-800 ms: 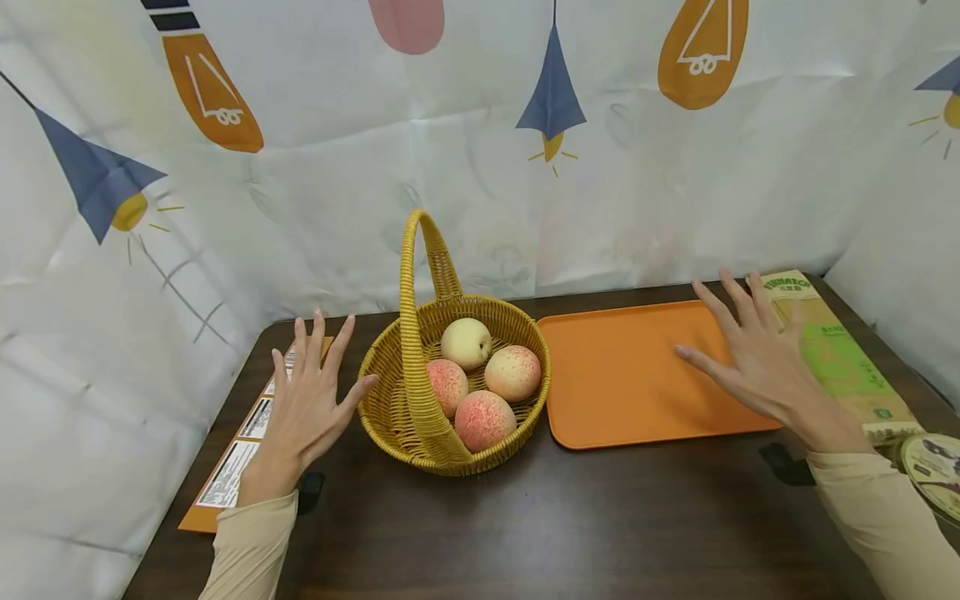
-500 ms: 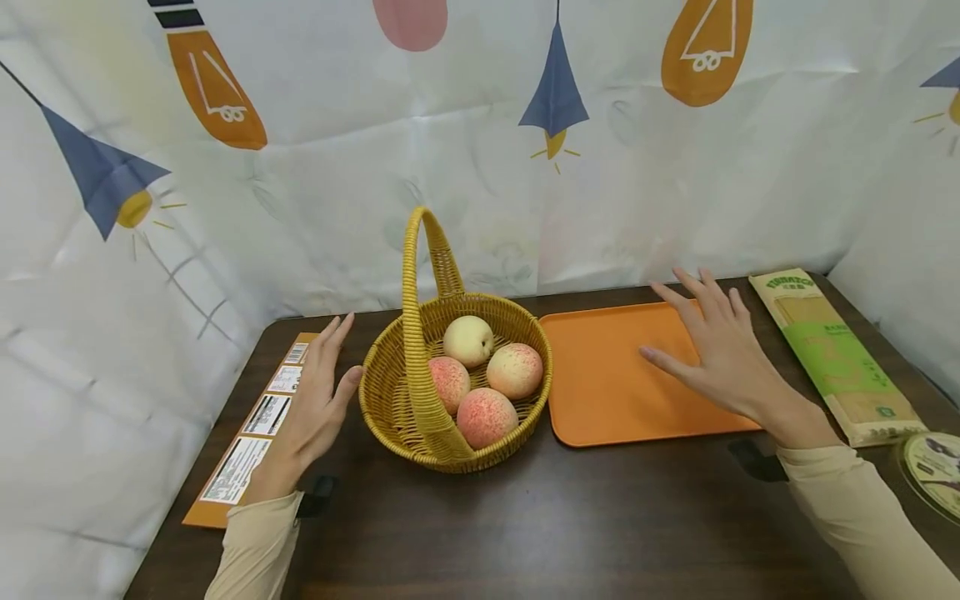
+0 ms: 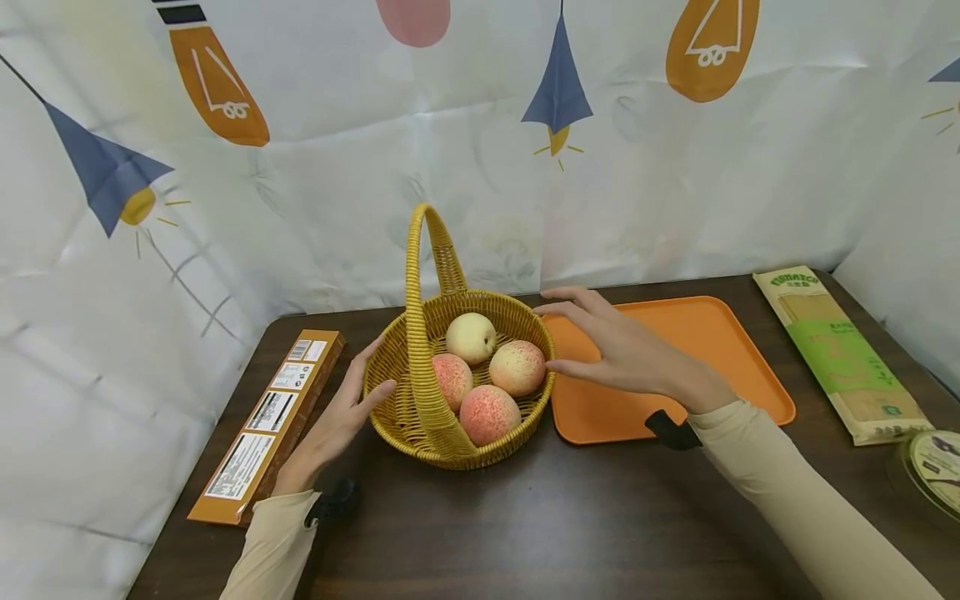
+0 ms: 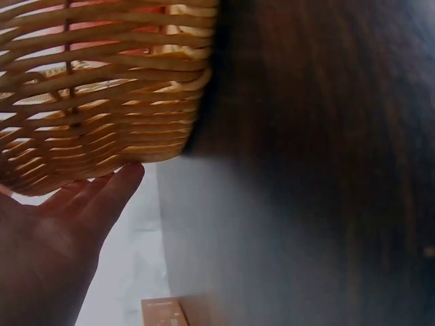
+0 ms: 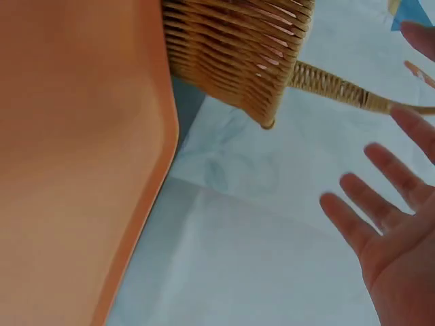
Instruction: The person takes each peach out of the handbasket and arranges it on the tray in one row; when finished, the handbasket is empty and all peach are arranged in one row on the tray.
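A yellow wicker basket [image 3: 517, 440] with a tall arched handle stands on the dark table. Inside lie red-speckled peaches [image 3: 490, 415] and one pale yellow fruit [image 3: 471, 337]. At the basket's left side is my left hand [image 3: 333, 427], its fingers extended. The left wrist view has its fingertips against the woven wall [image 4: 109, 95], or very close to it. My right hand [image 3: 626, 346] reaches over the tray to the basket's right rim, fingers extended around the side. In the right wrist view those fingers are spread, holding nothing; contact with the basket cannot be told.
An orange tray [image 3: 682, 321] lies right of the basket. Beyond it are a flat packet with a green band [image 3: 843, 354] and a round tub [image 3: 937, 467]. A long orange-brown box [image 3: 262, 417] lies at left. A printed cloth [image 3: 337, 208] hangs behind.
Both hands have moved inward to the basket: the right swept left across the tray, the left shifted right from above the box. The basket and fruit stay in place.
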Tool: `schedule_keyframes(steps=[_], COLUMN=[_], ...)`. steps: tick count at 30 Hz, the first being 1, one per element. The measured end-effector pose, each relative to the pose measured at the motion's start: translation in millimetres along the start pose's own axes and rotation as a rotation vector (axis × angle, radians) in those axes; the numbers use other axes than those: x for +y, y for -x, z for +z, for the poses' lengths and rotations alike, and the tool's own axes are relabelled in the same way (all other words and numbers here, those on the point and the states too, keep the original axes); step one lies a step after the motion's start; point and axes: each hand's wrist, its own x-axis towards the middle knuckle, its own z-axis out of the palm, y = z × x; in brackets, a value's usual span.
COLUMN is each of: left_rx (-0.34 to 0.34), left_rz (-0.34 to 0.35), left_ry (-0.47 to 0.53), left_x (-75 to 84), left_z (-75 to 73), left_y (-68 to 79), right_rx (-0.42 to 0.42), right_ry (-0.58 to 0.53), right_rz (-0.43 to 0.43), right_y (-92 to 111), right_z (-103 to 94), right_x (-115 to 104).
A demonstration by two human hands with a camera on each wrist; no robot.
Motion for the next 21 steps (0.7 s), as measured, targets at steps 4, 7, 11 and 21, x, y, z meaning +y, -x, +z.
schedule_keyframes(steps=[4, 7, 11, 21], left_rx=[-0.007, 0.001, 0.0, -0.013], left_rz=[-0.058, -0.095, -0.107, -0.115], left_ry=[-0.047, -0.075, -0.066, -0.039], left_x=[-1.3, -1.7, -2.4, -3.0], left_z=[1.8, 1.2, 0.1, 0.6], left_y=[-0.4, 1.1, 3.7, 0.7], right_rx=[-0.099, -0.183, -0.272, -0.361], right_ry=[-0.07, -0.083, -0.051, 0.089], right_rz=[-0.019, -0.029, -0.039, -0.074], right_y=[-18.1, -29.2, -40.7, -58.0], right_z=[3.9, 7.6, 15.3, 30.2], right_x=[0.6, 0.0, -2.9, -10.6])
